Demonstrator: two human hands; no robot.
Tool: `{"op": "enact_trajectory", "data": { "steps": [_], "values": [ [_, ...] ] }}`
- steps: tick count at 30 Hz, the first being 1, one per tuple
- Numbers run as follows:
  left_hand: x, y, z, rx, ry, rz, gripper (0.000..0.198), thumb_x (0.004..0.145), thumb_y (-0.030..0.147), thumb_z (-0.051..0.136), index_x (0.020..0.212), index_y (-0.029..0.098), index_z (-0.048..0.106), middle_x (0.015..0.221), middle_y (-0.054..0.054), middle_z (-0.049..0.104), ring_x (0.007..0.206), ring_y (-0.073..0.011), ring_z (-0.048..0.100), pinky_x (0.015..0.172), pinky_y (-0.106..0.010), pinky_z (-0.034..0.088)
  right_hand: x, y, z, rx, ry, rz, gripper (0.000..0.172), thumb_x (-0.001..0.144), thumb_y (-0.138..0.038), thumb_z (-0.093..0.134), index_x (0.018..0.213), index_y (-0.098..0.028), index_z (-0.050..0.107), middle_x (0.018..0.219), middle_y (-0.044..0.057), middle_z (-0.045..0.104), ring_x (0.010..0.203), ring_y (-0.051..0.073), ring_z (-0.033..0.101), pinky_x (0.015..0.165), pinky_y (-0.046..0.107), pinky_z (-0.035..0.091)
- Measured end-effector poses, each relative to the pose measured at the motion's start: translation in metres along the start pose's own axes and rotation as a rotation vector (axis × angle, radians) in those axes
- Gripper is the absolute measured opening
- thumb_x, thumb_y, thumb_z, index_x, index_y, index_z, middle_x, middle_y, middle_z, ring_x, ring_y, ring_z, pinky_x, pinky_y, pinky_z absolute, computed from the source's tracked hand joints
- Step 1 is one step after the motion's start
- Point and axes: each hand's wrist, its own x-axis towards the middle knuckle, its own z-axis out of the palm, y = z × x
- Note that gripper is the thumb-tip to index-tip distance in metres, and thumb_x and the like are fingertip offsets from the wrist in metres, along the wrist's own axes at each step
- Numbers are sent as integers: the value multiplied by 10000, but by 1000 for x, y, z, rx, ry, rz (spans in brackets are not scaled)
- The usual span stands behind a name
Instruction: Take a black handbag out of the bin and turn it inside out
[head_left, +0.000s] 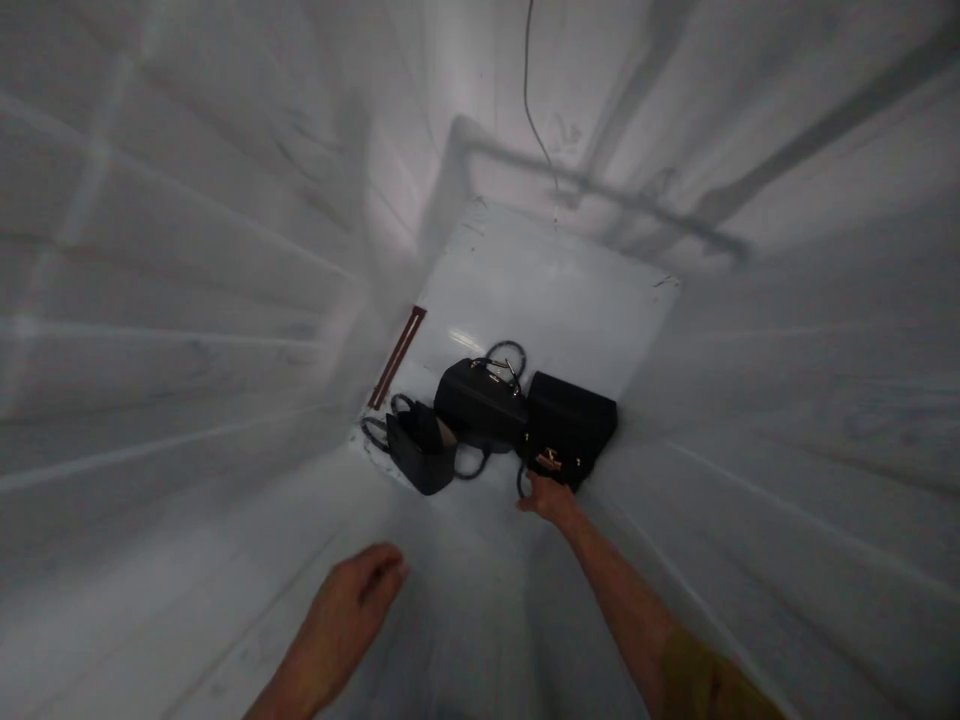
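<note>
At the bottom of a deep white enclosure lie black handbags. My right hand (546, 497) reaches down to the right-hand black handbag (574, 415), its fingers closed at the bag's dark looped handle near a gold-coloured clasp. Beside it, another black handbag (480, 402) with gold-coloured fittings rests with one handle raised. Farther left, a smaller black handbag (424, 455) sits tilted with its top open. My left hand (345, 610) hovers above and in front of the bags, fingers curled together, with nothing visible in it.
Tall pale walls (787, 440) close in on all sides. A reddish-brown strip (397, 358) runs along the left edge of the white floor panel (551, 290). A thin cord (529, 100) hangs down the far wall. A grey bar-like shadow crosses that wall.
</note>
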Motion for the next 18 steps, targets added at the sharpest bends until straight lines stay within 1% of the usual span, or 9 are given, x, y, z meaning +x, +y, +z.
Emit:
{"op": "enact_trajectory", "data": {
  "steps": [2, 4, 7, 9, 11, 12, 13, 16, 18],
  "values": [
    [56, 3, -1, 168, 108, -70, 356, 900, 360, 305, 812, 176, 596, 816, -42, 648, 791, -156, 601, 718, -247, 450, -18, -10, 25, 19, -102, 1, 494, 664, -350, 693, 1120, -186, 599, 1145, 113, 616, 1082, 256, 573, 917, 384, 457],
    [105, -5, -3, 260, 170, -146, 271, 878, 291, 385, 859, 147, 613, 863, -69, 652, 836, -190, 610, 759, -273, 453, -33, -16, 43, 34, -123, -21, 423, 674, -280, 683, 1082, -184, 629, 1194, 116, 593, 1125, 255, 552, 944, 368, 447],
    [152, -31, -18, 411, 296, -171, 270, 861, 217, 388, 981, 102, 600, 1040, -161, 606, 979, -300, 580, 826, -388, 446, -44, -23, 55, 84, -27, -43, 452, 737, -229, 618, 1183, -170, 577, 1275, 136, 534, 1175, 266, 517, 985, 379, 419],
    [173, -50, -33, 504, 355, -123, 310, 844, 131, 357, 1057, 51, 568, 1120, -212, 558, 1058, -339, 533, 885, -440, 416, -45, -29, 50, 143, 66, -49, 428, 771, -229, 573, 1196, -183, 561, 1242, 124, 558, 1126, 266, 548, 953, 381, 432],
    [190, -67, -48, 570, 365, -38, 369, 821, 51, 344, 1147, 12, 513, 1201, -231, 512, 1132, -336, 478, 958, -456, 364, -40, -36, 33, 220, 165, -40, 291, 834, -282, 480, 1078, -197, 614, 1092, 102, 632, 1019, 254, 597, 877, 369, 458],
    [199, -75, -54, 594, 358, 8, 409, 810, 23, 347, 1196, 9, 480, 1247, -230, 484, 1172, -332, 443, 992, -459, 334, -36, -39, 20, 264, 226, -26, 290, 870, -321, 407, 1017, -203, 626, 1019, 93, 651, 974, 246, 609, 845, 363, 462],
    [207, -82, -59, 612, 346, 52, 449, 803, 2, 352, 1242, 17, 447, 1299, -223, 452, 1216, -327, 399, 1024, -459, 300, -29, -42, 4, 310, 293, -9, 346, 897, -360, 326, 987, -210, 624, 959, 86, 660, 939, 238, 614, 825, 359, 461],
    [232, -102, -61, 641, 295, 137, 534, 789, -32, 381, 1316, 57, 394, 1403, -191, 367, 1307, -337, 278, 1078, -484, 216, 2, -46, -54, 446, 492, 35, 435, 913, -387, 218, 1144, -202, 537, 1093, 95, 624, 1011, 218, 577, 907, 352, 431],
    [247, -113, -58, 641, 256, 147, 517, 785, -34, 409, 1292, 66, 431, 1404, -187, 375, 1318, -351, 263, 1081, -511, 193, 31, -48, -90, 522, 518, 16, 417, 896, -341, 285, 1192, -151, 509, 1187, 118, 584, 1096, 206, 538, 976, 327, 398]
  ]
}}
